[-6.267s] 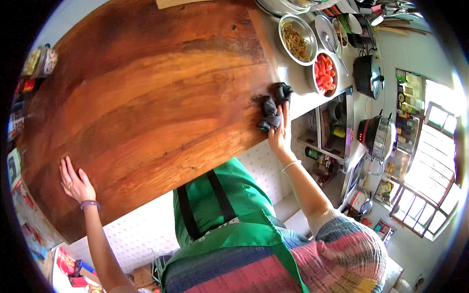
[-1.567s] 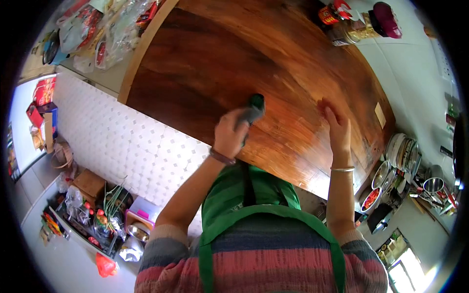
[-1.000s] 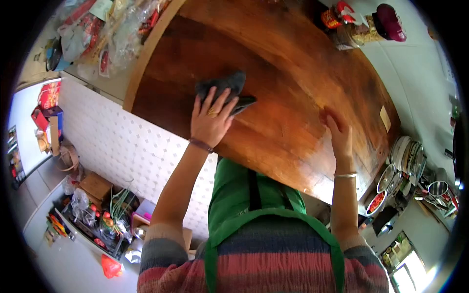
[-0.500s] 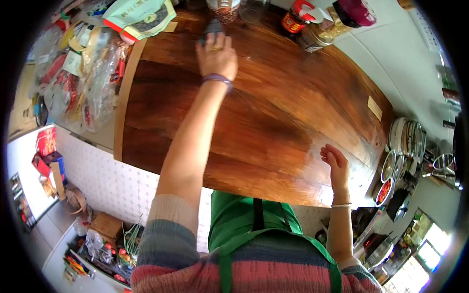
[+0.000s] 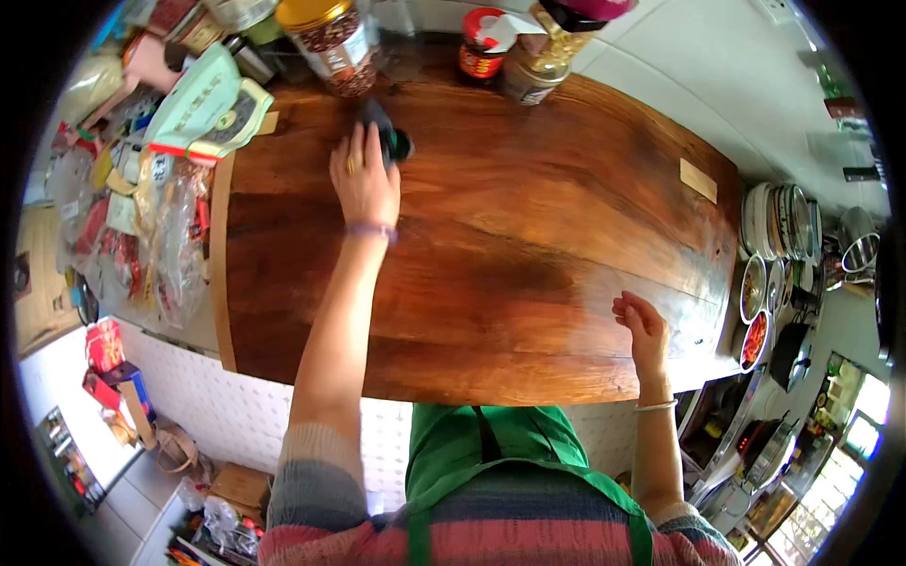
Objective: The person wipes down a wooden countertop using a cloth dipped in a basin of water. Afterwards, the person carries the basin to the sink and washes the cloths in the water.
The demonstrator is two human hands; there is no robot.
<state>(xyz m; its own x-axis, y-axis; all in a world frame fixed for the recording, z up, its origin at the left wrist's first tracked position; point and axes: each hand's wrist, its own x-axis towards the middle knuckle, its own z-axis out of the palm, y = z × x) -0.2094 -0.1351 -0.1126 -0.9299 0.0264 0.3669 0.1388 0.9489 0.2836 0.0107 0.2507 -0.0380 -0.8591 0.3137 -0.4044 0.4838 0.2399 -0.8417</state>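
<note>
My left hand presses a dark cloth against the brown wooden board, near its back left. The cloth is bunched under and beyond my fingertips, just in front of a gold-lidded jar. Over the right front part of the board, my right hand is held with loosely curled fingers and nothing visible in it. A pale rectangular piece lies on the board at the back right.
Red-lidded jar and glass jar stand along the back wall. Left of the board are a green-white pouch and plastic bags. Stacked plates, a bowl of red pieces and a black pot are at right.
The view has turned and shifted. My left hand and the cloth went from mid-board to its back edge, then slightly back toward me. My right hand stays over the right part.
</note>
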